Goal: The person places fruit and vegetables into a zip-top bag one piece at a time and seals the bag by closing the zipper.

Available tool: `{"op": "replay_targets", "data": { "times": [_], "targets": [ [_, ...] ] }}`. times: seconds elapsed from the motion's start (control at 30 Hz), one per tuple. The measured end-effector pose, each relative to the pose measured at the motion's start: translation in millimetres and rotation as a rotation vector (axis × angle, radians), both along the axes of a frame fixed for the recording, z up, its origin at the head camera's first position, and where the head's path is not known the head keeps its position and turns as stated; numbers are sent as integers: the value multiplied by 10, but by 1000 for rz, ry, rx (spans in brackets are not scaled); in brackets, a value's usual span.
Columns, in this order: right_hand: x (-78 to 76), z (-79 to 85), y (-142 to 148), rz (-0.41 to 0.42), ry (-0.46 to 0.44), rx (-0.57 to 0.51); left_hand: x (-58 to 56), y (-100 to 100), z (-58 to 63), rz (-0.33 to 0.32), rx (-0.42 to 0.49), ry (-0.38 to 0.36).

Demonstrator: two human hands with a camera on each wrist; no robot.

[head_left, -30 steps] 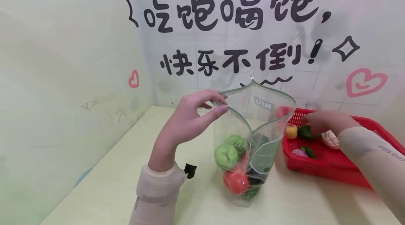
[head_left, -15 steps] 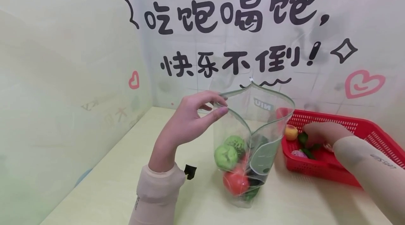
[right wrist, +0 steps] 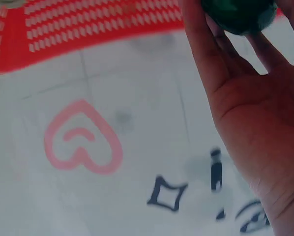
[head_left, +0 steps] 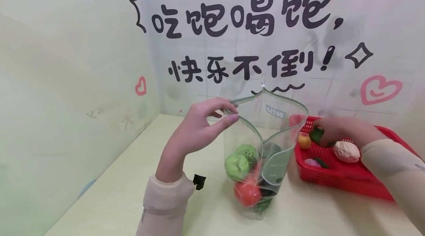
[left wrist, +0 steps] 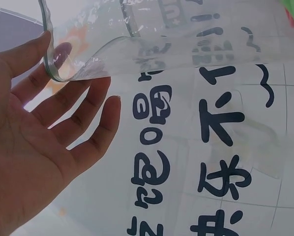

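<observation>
My left hand (head_left: 200, 127) pinches the rim of a clear zip bag (head_left: 244, 132) between thumb and index finger, its other fingers spread beside the plastic in the left wrist view. The bag stands upright with its mouth spread. Through its wall show a red tomato (head_left: 247, 193), round light green vegetables (head_left: 237, 167) and dark green pieces near the bottom. Over the red basket (head_left: 342, 184), my right hand (head_left: 335, 131) grips a glossy green pepper (right wrist: 240, 14), partly hidden by the fingers in the head view.
Inside the basket lie a yellow-orange piece (head_left: 304, 140), a cream wrinkled piece (head_left: 346, 152) and a purple piece (head_left: 312, 162) beside a small green one. A printed wall (head_left: 186, 92) stands behind the table (head_left: 132, 191). A black patch (head_left: 199, 181) shows beside the left wrist.
My right hand has gripped the green pepper and lifted it toward the basket's back left; the cream piece shows again. My left hand stays at the bag's rim.
</observation>
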State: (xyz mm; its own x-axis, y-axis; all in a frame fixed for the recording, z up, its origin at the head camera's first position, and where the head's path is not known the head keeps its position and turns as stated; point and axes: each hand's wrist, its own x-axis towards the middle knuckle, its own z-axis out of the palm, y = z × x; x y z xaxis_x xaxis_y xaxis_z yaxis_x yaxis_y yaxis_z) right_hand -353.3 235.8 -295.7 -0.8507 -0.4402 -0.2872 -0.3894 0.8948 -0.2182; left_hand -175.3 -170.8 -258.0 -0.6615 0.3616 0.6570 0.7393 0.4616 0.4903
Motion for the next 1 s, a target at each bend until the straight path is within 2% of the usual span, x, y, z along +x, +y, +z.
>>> {"op": "replay_targets", "data": {
  "times": [0.1,0.23,0.33,0.43,0.5,0.57,0.67,0.77,0.87,1.0],
  "targets": [
    [68,248,-101,95,276,-85,-5,-13,2,1,-3,8],
    [307,669,-286,212,609,-308,-1,-20,1,2,-1,14],
    [567,967,-439,375,807,-531,-10,-22,3,0,3,17],
    [828,1184,-643,552,949,-628,-34,-31,3,4,4,21],
    [985,1274,-808,626,938,-605,-32,-36,6,4,6,19],
    [1120,1320,-970,641,876,-512,-37,-39,0,4,8,17],
    [1250,1327,-1167,580,748,-328,-35,-34,-2,-1,13,18],
    [1298,1296,-1281,510,682,-174,-38,-27,-1,-4,15,20],
    [1292,1250,-1318,514,699,-116,-38,-18,2,-6,14,14],
    [1271,1207,-1297,549,751,-132,-43,-16,1,-7,8,11]
  ]
}}
